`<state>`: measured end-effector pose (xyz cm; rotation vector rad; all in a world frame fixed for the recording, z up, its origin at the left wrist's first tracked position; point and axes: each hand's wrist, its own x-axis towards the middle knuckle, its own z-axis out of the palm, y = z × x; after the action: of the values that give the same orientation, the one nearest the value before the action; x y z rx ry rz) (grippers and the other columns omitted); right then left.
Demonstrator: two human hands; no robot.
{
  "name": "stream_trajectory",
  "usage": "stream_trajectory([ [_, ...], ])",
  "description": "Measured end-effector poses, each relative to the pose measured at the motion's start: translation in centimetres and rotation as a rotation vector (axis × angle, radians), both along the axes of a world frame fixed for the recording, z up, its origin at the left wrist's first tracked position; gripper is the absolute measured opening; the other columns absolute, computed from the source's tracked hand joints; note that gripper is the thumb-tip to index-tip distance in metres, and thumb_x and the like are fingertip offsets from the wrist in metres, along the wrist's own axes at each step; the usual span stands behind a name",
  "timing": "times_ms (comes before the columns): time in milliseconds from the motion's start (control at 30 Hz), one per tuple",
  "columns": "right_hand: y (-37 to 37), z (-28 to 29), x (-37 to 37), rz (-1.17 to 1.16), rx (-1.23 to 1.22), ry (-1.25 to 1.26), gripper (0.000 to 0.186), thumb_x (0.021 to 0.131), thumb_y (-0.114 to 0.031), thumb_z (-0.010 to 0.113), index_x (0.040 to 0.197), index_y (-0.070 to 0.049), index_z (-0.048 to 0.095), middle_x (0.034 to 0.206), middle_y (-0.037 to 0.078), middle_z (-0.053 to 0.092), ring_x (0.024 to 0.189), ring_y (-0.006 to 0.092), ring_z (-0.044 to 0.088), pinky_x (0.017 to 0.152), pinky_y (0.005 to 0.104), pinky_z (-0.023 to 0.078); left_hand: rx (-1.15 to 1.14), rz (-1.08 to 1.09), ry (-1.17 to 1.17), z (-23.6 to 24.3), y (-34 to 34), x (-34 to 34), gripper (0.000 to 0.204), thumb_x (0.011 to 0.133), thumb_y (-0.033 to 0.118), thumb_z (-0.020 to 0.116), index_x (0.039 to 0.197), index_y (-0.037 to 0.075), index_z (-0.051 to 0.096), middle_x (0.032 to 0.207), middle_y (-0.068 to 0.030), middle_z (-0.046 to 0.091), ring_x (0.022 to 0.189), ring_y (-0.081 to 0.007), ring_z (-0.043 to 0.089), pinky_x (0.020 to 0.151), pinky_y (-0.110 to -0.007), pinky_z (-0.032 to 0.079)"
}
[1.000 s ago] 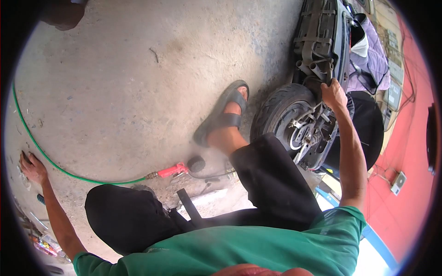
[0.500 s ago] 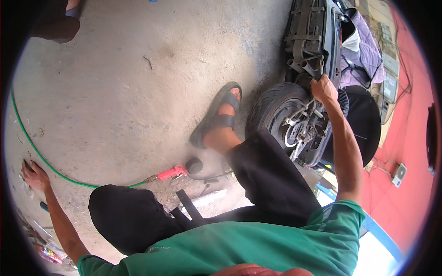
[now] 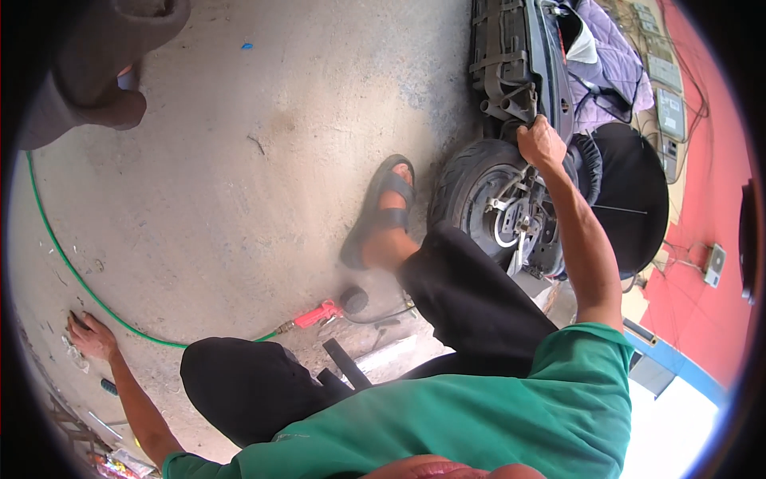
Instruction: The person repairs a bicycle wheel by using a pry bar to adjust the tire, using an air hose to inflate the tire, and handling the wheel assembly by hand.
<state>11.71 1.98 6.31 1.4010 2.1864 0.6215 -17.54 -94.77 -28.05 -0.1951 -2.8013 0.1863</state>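
Note:
At the right, my right hand (image 3: 542, 144) is closed round a part of the scooter's frame, above its rear wheel (image 3: 488, 199). What exactly the fingers wrap is partly hidden behind them. The dark scooter (image 3: 501, 60) has a ribbed black underside, strapped across. Far to the left, my left hand (image 3: 94, 336) is low at the concrete floor. Its fingers are bent about a small dark object (image 3: 78, 321), too small to name. A pale scrap (image 3: 76, 354) lies beside that hand, and a small dark oblong piece (image 3: 109, 387) sits near the wrist.
A red air blow gun (image 3: 317, 314) on a green hose (image 3: 57, 231) lies on the floor near a round black piece (image 3: 353, 299). Another person's leg (image 3: 104, 72) is at upper left. A lilac quilted cover (image 3: 610, 64) hangs over the scooter. Clutter (image 3: 120, 463) lies at lower left.
The whole view has shifted, moving floor items right and down. My left fingers now bend round the small dark object. More of the other person shows. My right hand keeps its grip.

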Motion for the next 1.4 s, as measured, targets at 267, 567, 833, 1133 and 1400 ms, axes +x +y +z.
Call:
stream_trajectory([
  [267, 4.3, 8.0, 1.6, 0.145, 0.013, 0.700, 0.070, 0.094, -0.056, 0.054, 0.140, -0.003, 0.056, 0.135, 0.023, 0.062, 0.128, 0.0382, 0.057, 0.108, 0.0447, 0.044, -0.028, -0.002, 0.019, -0.2, 2.9, 0.8, 0.050, 0.102, 0.045, 0.052, 0.142, 0.014, 0.059, 0.142, -0.0093, 0.058, 0.132, -0.0319, 0.053, 0.108, -0.048, 0.044],
  [567, -0.7, 6.1, 16.4, -0.080, -0.165, 0.657, 0.065, 0.092, -0.050, 0.063, 0.129, 0.003, 0.064, 0.124, 0.023, 0.069, 0.117, 0.0366, 0.066, 0.102, 0.0407, 0.049, -0.023, 0.090, -0.411, 3.3, 3.2, -0.6, 0.057, 0.098, 0.039, 0.060, 0.142, 0.005, 0.054, 0.143, -0.0204, 0.054, 0.133, -0.0378, 0.051, 0.110, -0.048, 0.042],
  [833, -0.9, 6.7, 16.9, -0.086, -0.072, 0.827, 0.045, 0.087, -0.038, 0.065, 0.114, -0.003, 0.074, 0.110, 0.021, 0.074, 0.106, 0.0367, 0.070, 0.096, 0.0407, 0.053, 0.345, -0.172, -0.578, 5.9, 15.7, 5.4, 0.055, 0.084, 0.025, 0.071, 0.126, -0.008, 0.059, 0.126, -0.0327, 0.058, 0.119, -0.0497, 0.055, 0.103, -0.054, 0.045],
  [1133, -1.3, 6.9, 15.8, -0.128, -0.060, 0.890, 0.040, 0.085, -0.037, 0.066, 0.108, -0.006, 0.077, 0.107, 0.020, 0.075, 0.104, 0.0370, 0.070, 0.095, 0.0419, 0.053, 0.358, -0.220, -0.686, 7.3, 15.9, 8.3, 0.070, 0.082, 0.028, 0.073, 0.137, -0.010, 0.050, 0.138, -0.0353, 0.050, 0.127, -0.0504, 0.049, 0.110, -0.053, 0.041],
  [1400, -0.4, 6.0, 16.4, -0.174, -0.115, 0.837, 0.052, 0.083, -0.040, 0.069, 0.121, -0.005, 0.071, 0.118, 0.022, 0.071, 0.115, 0.0380, 0.066, 0.101, 0.0421, 0.049, 0.309, -0.180, -0.811, 10.3, 16.6, 8.0, 0.081, 0.081, 0.029, 0.074, 0.146, -0.006, 0.042, 0.146, -0.0341, 0.043, 0.135, -0.0488, 0.043, 0.114, -0.051, 0.038],
])
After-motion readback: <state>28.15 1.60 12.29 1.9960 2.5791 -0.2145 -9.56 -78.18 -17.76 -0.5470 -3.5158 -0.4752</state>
